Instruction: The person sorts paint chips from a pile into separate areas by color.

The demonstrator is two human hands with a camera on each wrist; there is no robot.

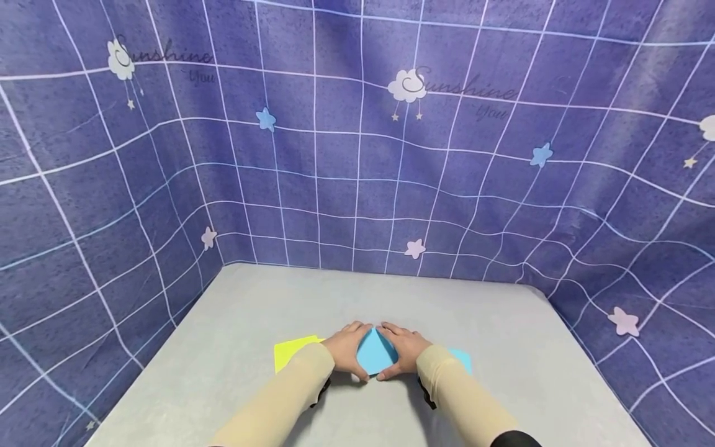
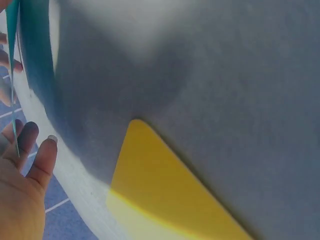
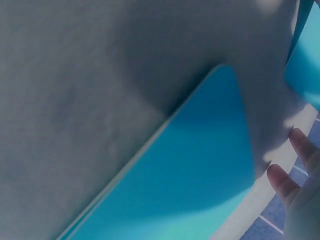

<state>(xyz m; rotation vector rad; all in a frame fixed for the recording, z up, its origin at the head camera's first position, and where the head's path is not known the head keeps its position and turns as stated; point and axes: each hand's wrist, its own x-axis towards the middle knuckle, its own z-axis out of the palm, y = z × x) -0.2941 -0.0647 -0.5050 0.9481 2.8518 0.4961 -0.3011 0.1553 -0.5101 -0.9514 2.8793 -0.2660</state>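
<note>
A light-blue sheet of paper (image 1: 375,354) stands between both hands over the middle of the table, its upper end narrowed to a point. My left hand (image 1: 347,349) grips its left side, with the thumb low and the fingers up at the top. On the opposite side my right hand (image 1: 405,351) holds it in the same way. Part of the sheet is hidden behind the fingers. In the right wrist view, two fingers (image 3: 283,181) stretch out apart from the blue sheet (image 3: 306,75).
Yellow paper (image 1: 292,351) lies left of the left hand, partly under that forearm. A blue stack of paper (image 3: 195,150) lies by the right forearm. The pale tabletop (image 1: 251,304) meets a purple gridded cloth (image 1: 346,149) at the back and sides.
</note>
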